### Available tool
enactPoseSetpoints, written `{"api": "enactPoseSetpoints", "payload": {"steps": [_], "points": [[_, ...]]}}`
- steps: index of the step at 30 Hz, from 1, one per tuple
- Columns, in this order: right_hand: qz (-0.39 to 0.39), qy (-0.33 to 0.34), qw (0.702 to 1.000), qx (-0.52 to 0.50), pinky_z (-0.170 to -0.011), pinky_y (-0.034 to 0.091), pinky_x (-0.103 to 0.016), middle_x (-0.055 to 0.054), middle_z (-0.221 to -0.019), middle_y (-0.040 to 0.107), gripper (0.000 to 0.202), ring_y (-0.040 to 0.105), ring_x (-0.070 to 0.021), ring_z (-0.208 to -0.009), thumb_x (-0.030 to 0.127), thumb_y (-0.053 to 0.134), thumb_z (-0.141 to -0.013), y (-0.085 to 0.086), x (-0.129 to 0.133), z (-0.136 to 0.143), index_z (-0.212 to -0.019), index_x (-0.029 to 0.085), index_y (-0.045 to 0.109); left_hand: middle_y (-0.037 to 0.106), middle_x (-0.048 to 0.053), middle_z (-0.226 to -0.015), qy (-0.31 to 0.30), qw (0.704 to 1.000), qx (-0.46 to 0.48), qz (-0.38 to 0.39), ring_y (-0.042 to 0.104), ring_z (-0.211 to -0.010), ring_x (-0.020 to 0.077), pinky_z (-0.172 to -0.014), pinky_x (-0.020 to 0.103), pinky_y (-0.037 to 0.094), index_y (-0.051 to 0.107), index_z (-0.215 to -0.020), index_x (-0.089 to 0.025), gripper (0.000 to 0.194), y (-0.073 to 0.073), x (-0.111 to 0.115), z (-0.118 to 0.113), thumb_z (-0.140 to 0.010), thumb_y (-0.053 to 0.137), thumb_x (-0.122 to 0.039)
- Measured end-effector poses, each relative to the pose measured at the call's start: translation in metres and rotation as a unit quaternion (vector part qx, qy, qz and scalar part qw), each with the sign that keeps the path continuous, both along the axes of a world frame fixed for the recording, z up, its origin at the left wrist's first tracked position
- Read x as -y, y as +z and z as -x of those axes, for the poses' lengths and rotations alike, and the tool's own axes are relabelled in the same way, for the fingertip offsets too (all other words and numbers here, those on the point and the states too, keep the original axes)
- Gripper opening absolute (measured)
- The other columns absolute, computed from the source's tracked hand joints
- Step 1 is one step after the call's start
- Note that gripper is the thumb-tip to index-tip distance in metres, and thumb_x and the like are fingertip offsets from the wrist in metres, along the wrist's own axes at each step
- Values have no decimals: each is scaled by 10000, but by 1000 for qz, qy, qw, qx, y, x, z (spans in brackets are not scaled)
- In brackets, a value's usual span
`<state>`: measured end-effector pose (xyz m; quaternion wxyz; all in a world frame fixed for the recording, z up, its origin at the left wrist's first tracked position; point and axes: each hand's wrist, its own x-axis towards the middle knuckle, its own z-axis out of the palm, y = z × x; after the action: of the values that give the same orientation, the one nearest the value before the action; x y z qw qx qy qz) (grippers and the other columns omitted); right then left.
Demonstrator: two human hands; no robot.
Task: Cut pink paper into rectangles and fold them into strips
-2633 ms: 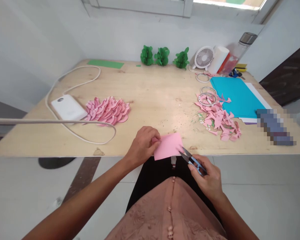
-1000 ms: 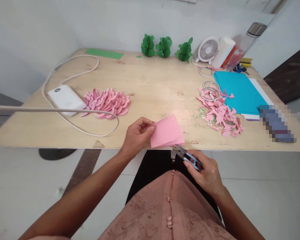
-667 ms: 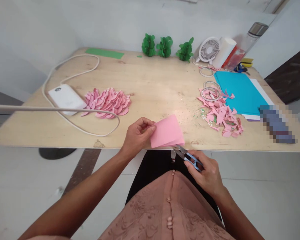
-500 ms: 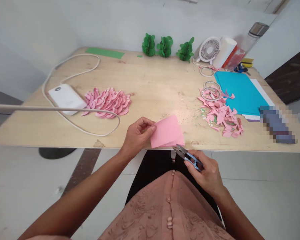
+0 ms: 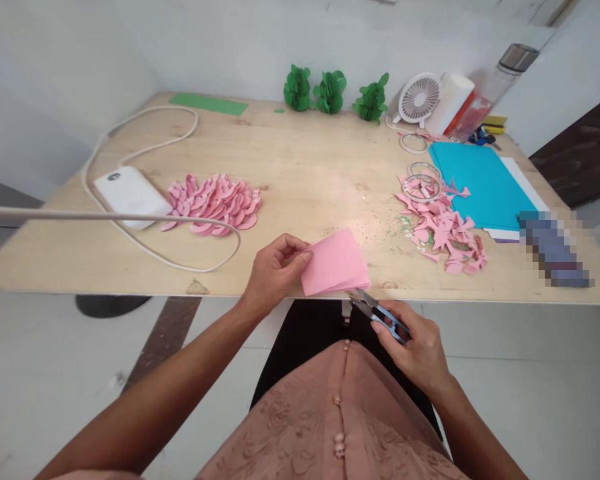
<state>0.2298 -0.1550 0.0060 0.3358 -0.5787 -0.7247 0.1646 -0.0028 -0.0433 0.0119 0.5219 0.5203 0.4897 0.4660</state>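
Note:
Between the thumb and fingers of my left hand (image 5: 277,270) is a folded piece of pink paper (image 5: 336,263), held by its left side over the table's front edge. Its layers fan slightly apart at the lower right. My right hand (image 5: 417,340) grips blue-handled thread snips (image 5: 387,321), their blades pointing up and left. The blade tips lie at the paper's lower edge; whether they touch it I cannot tell. To the left lies a heap of rounded pink paper cutouts (image 5: 220,203). Pink paper scraps (image 5: 447,230) are piled on the right.
A white cable (image 5: 180,220) loops over the left side, near a white power bank (image 5: 133,197). Green paper ornaments (image 5: 330,92), a small fan (image 5: 420,100) and a bottle (image 5: 495,87) stand along the back. Tape rings (image 5: 423,189) and a blue sheet (image 5: 485,187) lie right.
My right hand and the snips have shifted very slightly to the right. The pink paper and my left hand stay almost where they were.

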Motion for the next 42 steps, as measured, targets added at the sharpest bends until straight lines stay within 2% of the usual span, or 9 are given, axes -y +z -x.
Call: {"api": "enactPoseSetpoints", "payload": {"steps": [18, 23, 29, 35, 39, 42], "points": [[42, 20, 999, 9, -540, 466, -206, -6, -758, 692, 181, 622, -116, -578, 307, 562, -877, -3, -8, 6, -1013, 200, 614, 664, 41, -864, -9, 1000, -13, 6, 613, -815, 182, -724, 295, 480, 587, -760, -188, 213, -1, 0, 0, -714, 706, -359], [45, 44, 998, -6, -577, 479, -213, -33, -834, 711, 199, 637, -129, -639, 301, 561, -875, -5, -13, 16, -1034, 193, 609, 662, 43, -875, -11, 1000, -18, 5, 610, -837, 187, -752, 303, 478, 594, -763, -188, 206, -2, 0, 0, -714, 706, -354], [23, 78, 997, 3, -551, 454, -200, 4, -722, 671, 205, 611, -113, -575, 309, 572, -865, -7, -20, 34, -1028, 192, 614, 671, 45, -878, -19, 999, -29, -4, 620, -854, 196, -765, 308, 480, 591, -762, -188, 207, -5, 0, -1, -718, 688, -366], [18, 88, 996, 16, -602, 461, -215, -17, -776, 694, 184, 627, -130, -620, 314, 553, -880, -10, -22, 42, -1013, 199, 606, 664, 34, -894, -43, 997, -58, -22, 632, -851, 196, -754, 306, 487, 585, -791, -199, 164, -5, 0, -5, -770, 634, -355], [6, 78, 996, 32, -607, 461, -217, -26, -804, 701, 183, 637, -135, -634, 316, 545, -889, -11, -21, 42, -1018, 196, 593, 676, 42, -958, -99, 981, -145, -83, 628, -952, 221, -883, 365, 469, 596, -848, -221, 113, 1, -4, -8, -815, 568, -326], [5, 73, 996, 43, -615, 467, -223, -27, -790, 700, 187, 648, -144, -643, 313, 540, -895, -13, -19, 42, -1027, 191, 591, 664, 48, -1117, -142, 942, -249, -177, 588, -1097, 231, -1080, 433, 311, 597, -1056, -238, 235, 5, -12, -9, -840, 533, -300]]}}
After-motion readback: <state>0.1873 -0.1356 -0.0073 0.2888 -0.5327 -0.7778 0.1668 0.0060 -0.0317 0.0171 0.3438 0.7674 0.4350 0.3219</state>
